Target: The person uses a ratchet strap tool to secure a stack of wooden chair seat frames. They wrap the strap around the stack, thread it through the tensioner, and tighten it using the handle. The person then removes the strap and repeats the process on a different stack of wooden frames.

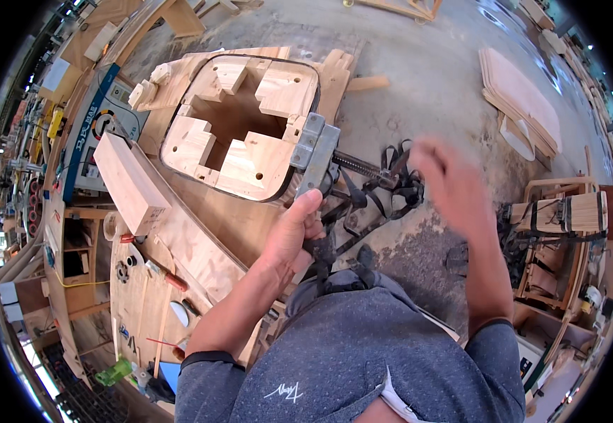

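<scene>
A square wooden frame (267, 158) with rounded corners and a cross-shaped opening stands on the bench in front of me, a dark band around its sides. A band clamp (318, 162) with a grey metal head sits against its right side. Its threaded screw (354, 164) points right. My left hand (293, 236) has its thumb on the lower end of the metal head and its fingers curled around that end. Near the screw's outer end, my right hand (451, 183) is smeared by motion, its grip unclear. Black straps (370, 204) hang in loops below the screw.
A long wooden block (130, 183) lies on the left, beside a blue-edged machine (88, 141). Hand tools, including a red-handled one (175, 280), lie on the bench at lower left. Stacked panels (521, 99) rest on the floor at far right, above a strapped wooden bundle (560, 213).
</scene>
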A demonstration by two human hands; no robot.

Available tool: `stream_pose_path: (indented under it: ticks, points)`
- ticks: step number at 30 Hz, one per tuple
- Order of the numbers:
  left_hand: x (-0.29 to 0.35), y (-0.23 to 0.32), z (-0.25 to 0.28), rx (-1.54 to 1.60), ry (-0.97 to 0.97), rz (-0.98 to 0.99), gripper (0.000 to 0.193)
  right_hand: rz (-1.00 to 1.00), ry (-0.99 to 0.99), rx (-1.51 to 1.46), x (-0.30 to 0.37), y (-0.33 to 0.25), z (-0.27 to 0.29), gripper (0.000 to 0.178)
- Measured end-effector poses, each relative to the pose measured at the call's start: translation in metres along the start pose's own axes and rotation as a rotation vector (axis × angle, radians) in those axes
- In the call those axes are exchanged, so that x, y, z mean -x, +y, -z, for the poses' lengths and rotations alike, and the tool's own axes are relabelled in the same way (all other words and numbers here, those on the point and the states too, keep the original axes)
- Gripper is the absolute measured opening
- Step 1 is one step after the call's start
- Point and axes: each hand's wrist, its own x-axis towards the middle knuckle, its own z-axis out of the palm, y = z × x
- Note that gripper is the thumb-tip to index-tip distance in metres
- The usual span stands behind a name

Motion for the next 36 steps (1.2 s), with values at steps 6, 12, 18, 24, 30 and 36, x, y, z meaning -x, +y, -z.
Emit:
stream_pose_path:
  ticks: [6, 12, 18, 24, 30, 36]
  points:
    - [-0.012, -0.006, -0.01, 0.004, 0.046, -0.015, 0.043, -0.214, -0.26, 0.046, -0.009, 0.085, -0.097, 0.029]
    - [-0.002, -0.002, -0.007, -0.012, 0.047, -0.04, 0.038, -0.063, -0.713, -0.085, 0.03, -0.015, -0.01, 0.031]
    - [-0.002, -0.001, -0.019, 0.038, 0.012, 0.025, 0.037, -0.316, 0.012, -0.29, -0.063, 0.084, -0.029, 0.032]
    - [-0.002, -0.003, -0.01, 0.021, 0.056, -0.023, 0.035, 0.009, -0.351, -0.317, 0.041, 0.093, -0.128, 0.021]
    - [-0.003, -0.009, -0.017, -0.024, 0.083, 0.025, 0.04, 0.121, -0.341, -0.179, 0.026, 0.003, 0.01, 0.022]
    - [-0.008, -0.006, -0.014, -0.024, 0.08, -0.085, 0.039, 0.104, 0.203, -0.294, -0.067, 0.088, -0.044, 0.029]
